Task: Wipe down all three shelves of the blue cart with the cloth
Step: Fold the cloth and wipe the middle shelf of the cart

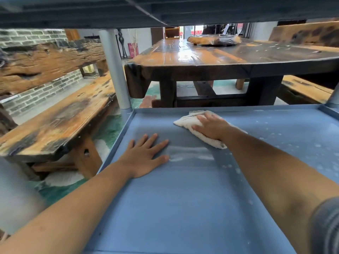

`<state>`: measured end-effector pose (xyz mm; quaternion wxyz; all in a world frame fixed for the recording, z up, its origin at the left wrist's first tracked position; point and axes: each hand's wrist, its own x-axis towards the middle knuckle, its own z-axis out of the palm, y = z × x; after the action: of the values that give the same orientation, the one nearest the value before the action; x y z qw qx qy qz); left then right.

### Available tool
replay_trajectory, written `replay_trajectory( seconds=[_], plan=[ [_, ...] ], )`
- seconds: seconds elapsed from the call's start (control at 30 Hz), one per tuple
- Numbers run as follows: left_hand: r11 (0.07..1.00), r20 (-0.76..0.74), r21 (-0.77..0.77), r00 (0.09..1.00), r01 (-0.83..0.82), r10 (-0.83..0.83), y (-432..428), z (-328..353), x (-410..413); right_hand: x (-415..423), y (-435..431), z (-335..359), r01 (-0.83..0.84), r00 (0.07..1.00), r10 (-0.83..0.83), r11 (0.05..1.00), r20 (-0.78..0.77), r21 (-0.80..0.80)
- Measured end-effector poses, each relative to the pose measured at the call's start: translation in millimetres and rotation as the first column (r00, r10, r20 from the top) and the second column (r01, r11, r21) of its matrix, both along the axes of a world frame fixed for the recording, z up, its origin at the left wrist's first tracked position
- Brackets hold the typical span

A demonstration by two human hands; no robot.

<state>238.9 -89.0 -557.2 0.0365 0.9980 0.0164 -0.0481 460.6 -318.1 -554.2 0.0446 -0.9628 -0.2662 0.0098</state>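
A blue cart shelf [183, 208] fills the lower half of the view, with the underside of the shelf above [128, 13] across the top. My right hand [212, 126] presses flat on a white cloth [187, 121] near the shelf's far edge. To its left, my left hand [145, 155] lies flat on the bare shelf, fingers spread. A wet streak [190, 154] runs between the two hands. White droplets [293, 143] dot the right part of the shelf.
A grey cart post [115, 70] rises at the far left corner, another post [333, 98] at the far right. Beyond stand a dark wooden table [220, 57] and a wooden bench [55, 121] to the left on a green floor.
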Motion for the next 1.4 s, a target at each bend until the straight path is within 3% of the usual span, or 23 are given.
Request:
replay_trajectory(
  seconds=[0.07,0.27,0.33,0.7,0.77,0.9,0.93,1.03,1.1,1.17,1.27,1.4],
  plan=[
    [1.000,0.009,0.009,1.000,-0.021,0.021,-1.3,-0.6,1.6,-6.7,3.8,-3.3,0.056,0.998,-0.056,0.998,-0.024,0.013],
    [0.996,0.013,0.013,0.996,-0.085,0.085,-4.1,-2.8,4.3,-50.1,5.6,-2.4,-0.060,0.993,0.054,0.997,-0.107,-0.053],
    [0.996,-0.004,0.005,0.996,-0.087,0.087,-4.2,-1.1,2.7,-80.7,0.8,-2.9,-0.150,0.986,0.142,0.984,-0.088,-0.092],
    [0.993,-0.008,0.027,0.993,-0.117,0.118,-0.9,-1.2,10.4,-222.3,-90.1,9.8,-0.474,0.854,0.471,0.879,-0.221,0.044],
    [0.985,-0.020,0.012,0.985,-0.170,0.170,-8.0,1.0,8.6,-233.7,-101.7,9.6,-0.511,0.835,0.506,0.859,-0.218,0.035],
    [0.916,0.082,0.128,0.924,-0.381,0.373,-51.9,16.3,6.4,-242.0,-105.4,14.1,-0.517,0.831,0.511,0.855,-0.221,0.033],
    [0.915,0.111,0.090,0.917,-0.394,0.384,-66.7,16.8,4.4,-243.5,-105.6,14.7,-0.514,0.833,0.507,0.857,-0.222,0.031],
    [0.943,0.231,-0.195,0.922,-0.268,0.310,-99.6,7.8,-1.8,-244.2,-106.0,15.7,-0.513,0.833,0.506,0.858,-0.224,0.028],
    [0.907,0.316,-0.401,0.910,-0.130,0.270,-105.5,3.8,-11.3,-243.9,-106.2,15.7,-0.518,0.831,0.510,0.855,-0.223,0.025],
    [0.877,0.324,-0.480,0.924,-0.024,0.203,-104.2,4.6,-18.6,-243.4,-107.9,16.2,-0.531,0.824,0.521,0.847,-0.224,0.021],
    [0.888,0.225,-0.460,0.965,-0.016,0.133,-99.7,4.5,-19.8,-245.1,-115.4,14.8,-0.566,0.800,0.553,0.824,-0.235,0.013],
    [0.968,0.125,-0.243,0.992,0.060,-0.030,-106.5,0.1,-16.0,-240.4,-133.2,13.0,-0.620,0.760,0.606,0.785,-0.233,0.019]
  ],
)
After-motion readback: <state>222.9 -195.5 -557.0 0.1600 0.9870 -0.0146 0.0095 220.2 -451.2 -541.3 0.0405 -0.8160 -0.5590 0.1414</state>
